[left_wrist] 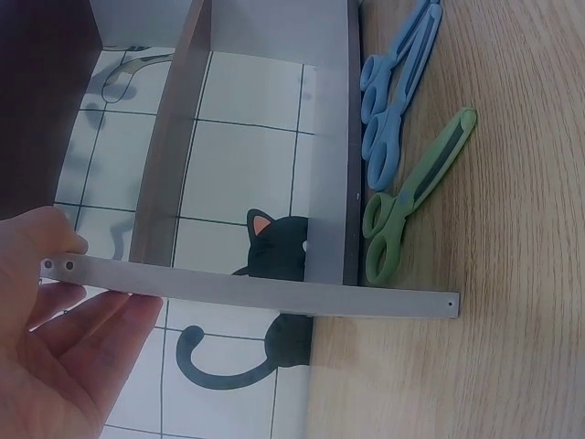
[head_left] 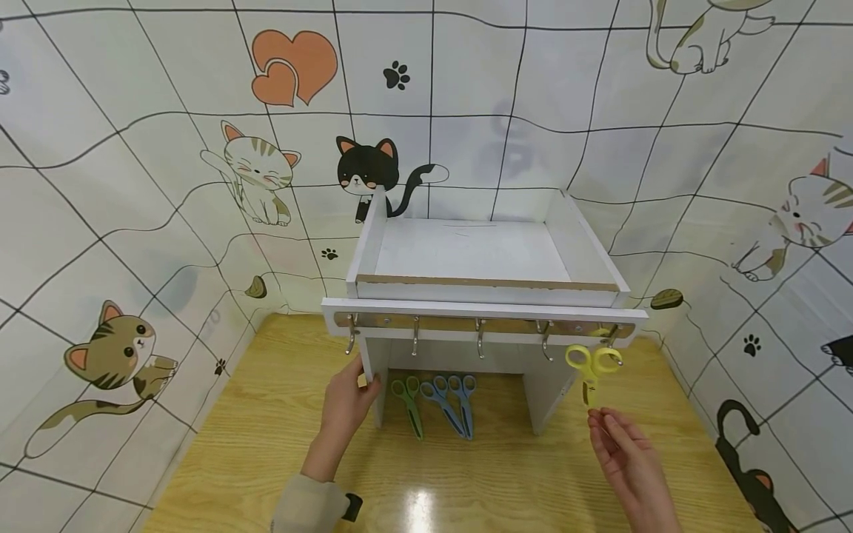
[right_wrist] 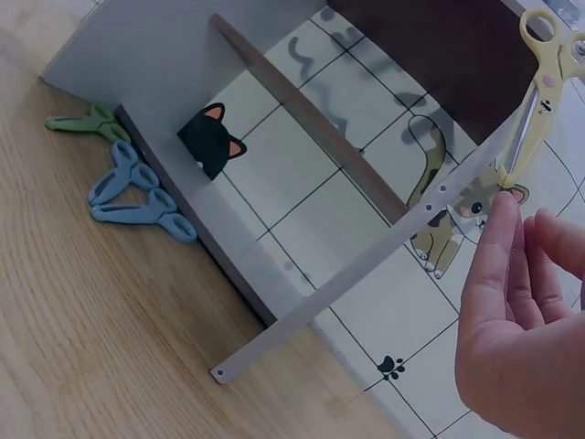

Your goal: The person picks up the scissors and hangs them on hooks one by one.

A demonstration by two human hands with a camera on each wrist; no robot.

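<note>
Yellow scissors (head_left: pixel 590 368) hang blades down by a finger loop from the rightmost hook of a white shelf unit (head_left: pixel 484 309). My right hand (head_left: pixel 629 466) is just below, its index fingertip right at the blade tips; the right wrist view shows the thumb apart from the scissors (right_wrist: pixel 541 101). With my left hand (head_left: pixel 346 403) I grip the front edge of the unit's left side panel (left_wrist: pixel 265 293), thumb on one face and fingers on the other. Green scissors (head_left: pixel 409 407) and two pairs of blue scissors (head_left: pixel 443 403) lie on the table under the unit.
A metal strip with several hooks (head_left: pixel 480 339) runs along the unit's front, and an open-topped tray section (head_left: pixel 466 252) forms its top. The wooden table (head_left: pixel 233 459) meets walls covered with a cat-print sheet (head_left: pixel 166 244) at the back and sides.
</note>
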